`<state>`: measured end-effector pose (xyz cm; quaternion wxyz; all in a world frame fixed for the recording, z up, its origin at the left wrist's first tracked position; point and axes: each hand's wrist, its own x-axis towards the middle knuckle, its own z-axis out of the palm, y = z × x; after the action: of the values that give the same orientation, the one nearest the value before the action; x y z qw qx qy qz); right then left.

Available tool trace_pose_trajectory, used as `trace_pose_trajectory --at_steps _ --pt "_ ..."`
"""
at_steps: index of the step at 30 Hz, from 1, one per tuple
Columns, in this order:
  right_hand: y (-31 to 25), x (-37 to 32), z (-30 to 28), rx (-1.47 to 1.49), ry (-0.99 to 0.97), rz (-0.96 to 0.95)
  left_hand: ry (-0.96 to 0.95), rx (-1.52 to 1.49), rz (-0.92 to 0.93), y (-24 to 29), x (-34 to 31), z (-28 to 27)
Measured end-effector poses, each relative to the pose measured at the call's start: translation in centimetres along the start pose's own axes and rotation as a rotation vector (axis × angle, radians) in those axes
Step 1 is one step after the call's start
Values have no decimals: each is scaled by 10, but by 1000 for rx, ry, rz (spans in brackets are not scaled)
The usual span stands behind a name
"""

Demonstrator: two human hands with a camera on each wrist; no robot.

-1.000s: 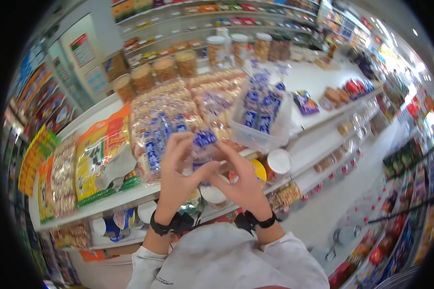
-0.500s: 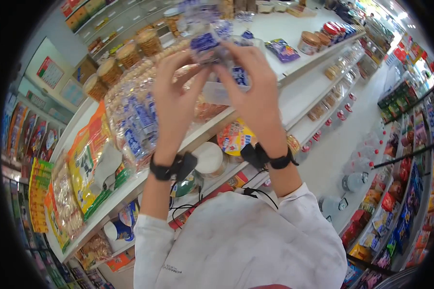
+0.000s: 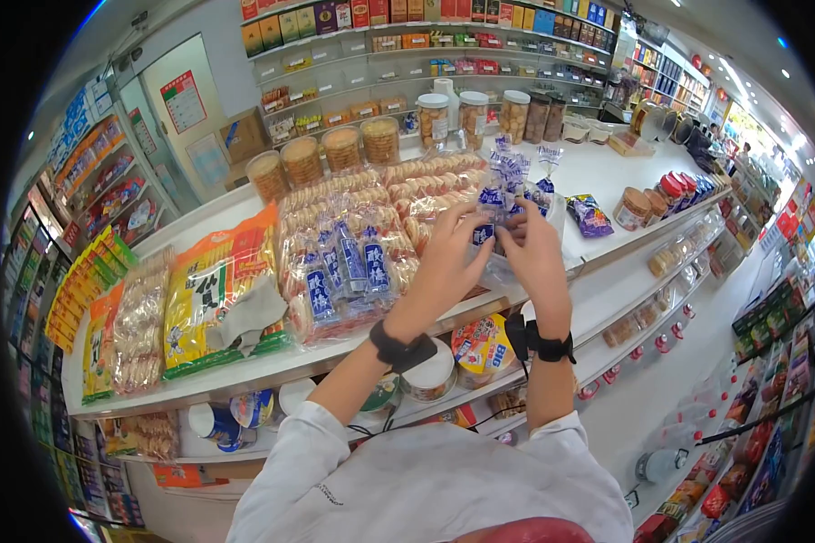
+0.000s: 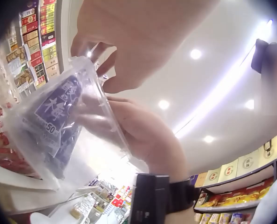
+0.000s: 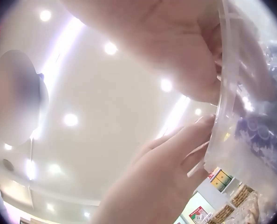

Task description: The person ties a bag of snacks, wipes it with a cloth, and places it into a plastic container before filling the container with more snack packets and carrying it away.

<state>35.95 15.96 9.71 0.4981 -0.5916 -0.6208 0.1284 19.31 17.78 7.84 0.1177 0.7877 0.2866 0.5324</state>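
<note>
My left hand (image 3: 448, 261) and right hand (image 3: 536, 258) are over the near side of a clear plastic bin (image 3: 563, 237) of blue-and-white wrapped packets (image 3: 512, 172). Through the bin's wall, in the left wrist view, the right hand (image 4: 133, 126) has its fingers beside a dark blue packet (image 4: 59, 109). The left hand (image 4: 129, 42) has bent fingers by the rim. A gap shows between thumb and fingers of each hand in the head view; no firm grip is visible. Fingertips are partly hidden. More blue packets (image 3: 351, 262) lie on bagged crackers to the left.
Jars of biscuits (image 3: 341, 149) line the back of the white counter (image 3: 607, 172). A purple snack bag (image 3: 589, 215) lies right of the bin. Yellow-and-orange bags (image 3: 217, 281) are at the left. Below the counter's edge, tubs (image 3: 482, 348) stand on a shelf.
Both hands held a blue packet over the counter's front, rose with it, and now are at the bin. No separate packet is seen raised now. The head view has swung and shows more shelving.
</note>
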Motion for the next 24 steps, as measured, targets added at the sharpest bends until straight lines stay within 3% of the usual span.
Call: trace_pose_trajectory --at_steps 3,8,11,12,16,19,22,24 --pt "-13 -13 -5 -148 228 -261 -41 -56 -57 1 -16 -22" --pt "-22 -22 -14 -181 -88 -172 -84 5 -143 -8 -41 -46" --pt "-1 -21 0 -478 -1 -392 -132 270 -117 -22 -51 -54" --pt "-3 -24 0 -550 32 -380 -132 413 -67 -32 -57 -53" --pt "-32 -18 -19 -406 -108 -89 -150 566 -195 -51 -70 -63" --pt "-22 -16 -11 -504 -29 -133 -24 625 -207 -51 -74 -65" --pt "-30 -12 -9 -641 -105 4 -84 803 -248 -54 -72 -66" --pt "-32 -7 -11 -616 -75 12 -91 742 -305 -58 -73 -66"
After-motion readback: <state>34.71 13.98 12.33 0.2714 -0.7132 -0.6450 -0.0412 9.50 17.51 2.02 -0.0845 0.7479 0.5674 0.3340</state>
